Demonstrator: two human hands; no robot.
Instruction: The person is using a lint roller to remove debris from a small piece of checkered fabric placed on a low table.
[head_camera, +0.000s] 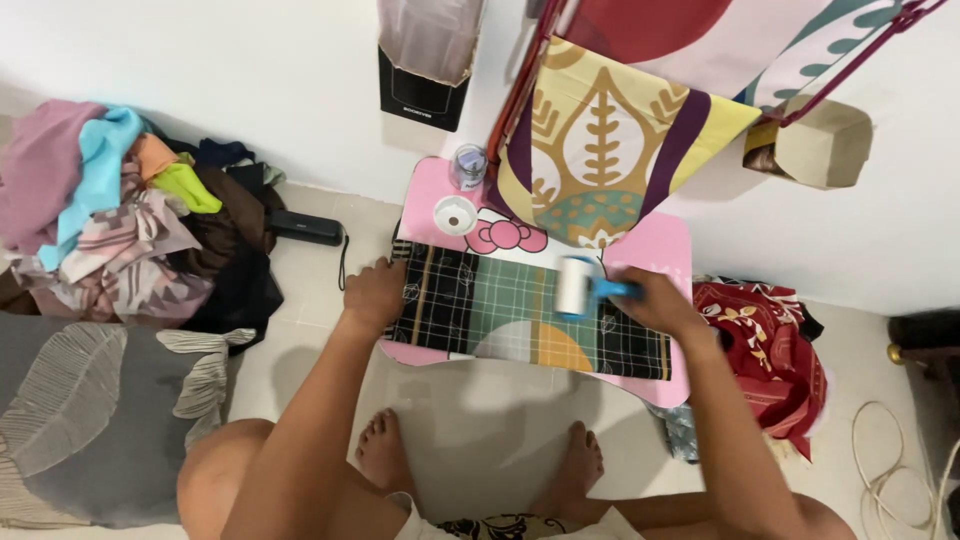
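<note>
the pink table (660, 245) is crowded: the folded checked cloth (520, 315) covers most of its top, and a small jar (468, 166) and a white round lid (455, 214) stand at the far left corner. hanging patterned fabric (600, 150) drapes low over the table's far edge, blocking reach from above there. a clothes pile (130, 215) closes off the left, a red cloth heap (765, 345) the right. bare floor (480, 420) lies open on the near side.
</note>
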